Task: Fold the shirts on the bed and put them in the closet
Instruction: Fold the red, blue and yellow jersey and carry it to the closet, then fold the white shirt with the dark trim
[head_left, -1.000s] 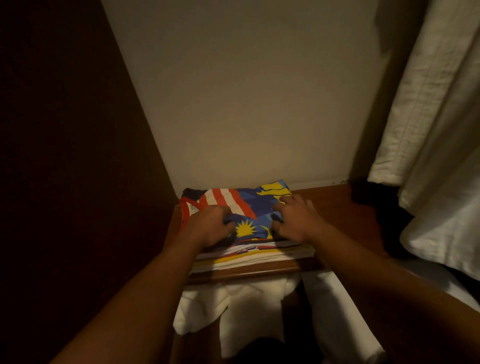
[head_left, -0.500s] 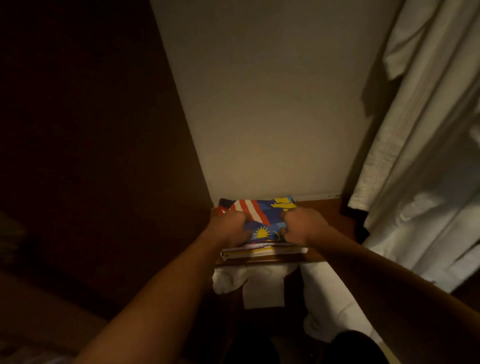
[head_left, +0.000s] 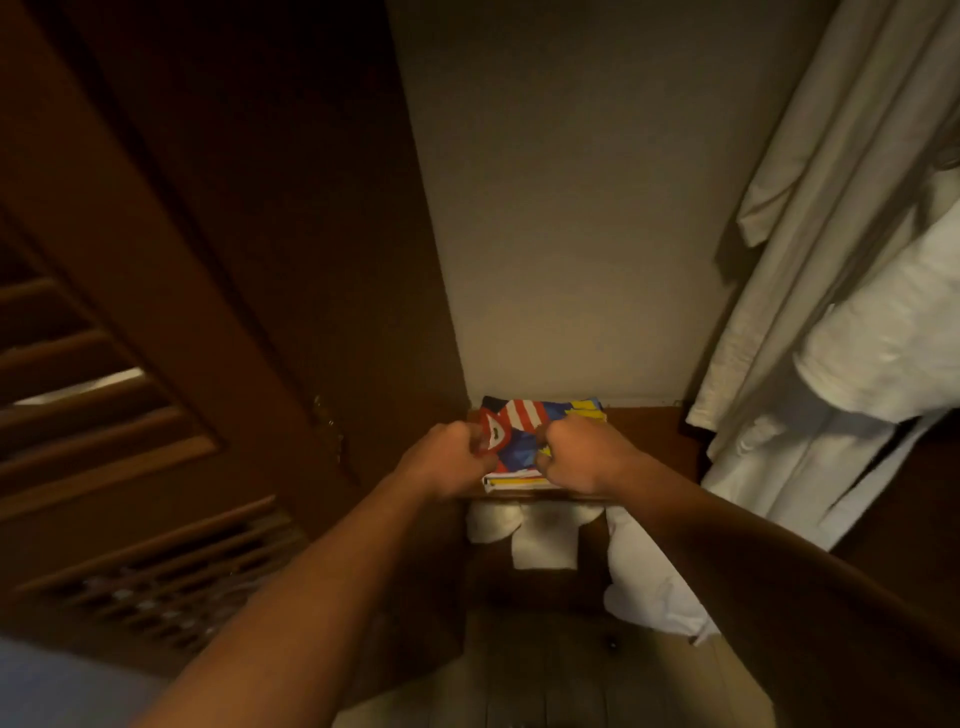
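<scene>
A folded shirt (head_left: 524, 421) printed in red and white stripes, blue and yellow lies on top of a small stack on the closet shelf (head_left: 644, 441), against the back wall. A white and yellow folded shirt (head_left: 514, 482) shows under it at the front edge. My left hand (head_left: 441, 462) has its fingers curled at the shirt's left front side, apparently pinching the fabric. My right hand (head_left: 576, 454) has curled fingers at the shirt's right front side. The hands hide the front of the top shirt.
A dark louvred closet door (head_left: 130, 415) stands open on the left. White robes or towels (head_left: 841, 312) hang on the right. White cloth (head_left: 540, 535) hangs below the shelf, and more white fabric (head_left: 649, 587) lies lower right. Wooden floor (head_left: 571, 686) shows below.
The view has pulled back from the shelf, so the stack looks smaller and the door came into view. Both hands went from lying on the shirt to curled fists at its front.
</scene>
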